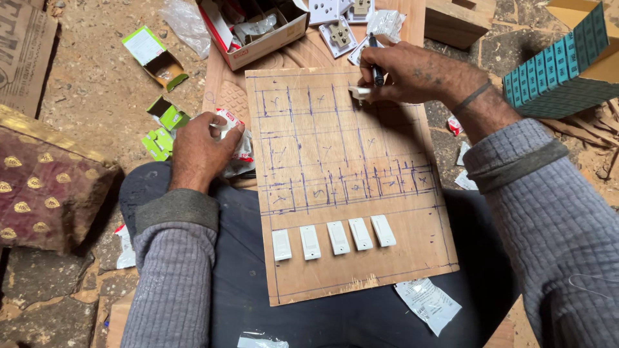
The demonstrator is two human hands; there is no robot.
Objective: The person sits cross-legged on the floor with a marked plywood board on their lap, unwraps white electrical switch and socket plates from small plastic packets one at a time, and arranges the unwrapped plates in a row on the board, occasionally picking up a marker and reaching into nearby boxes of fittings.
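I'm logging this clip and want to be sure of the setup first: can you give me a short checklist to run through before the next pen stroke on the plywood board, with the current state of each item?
1. Pen gripped in the right hand: ok.
2. White switch piece held on the plywood board under that hand: ok, though partly hidden.
3. Left hand steadying the board: not ok; it rests on a plastic wrapper beside the board's edge.
4. Board supported flat: ok, it lies across the person's lap.
5. Five white switches in a row along the board's near part, away from the pen: ok.
6. Pen tip on a grid line: cannot tell, the fingers hide it.
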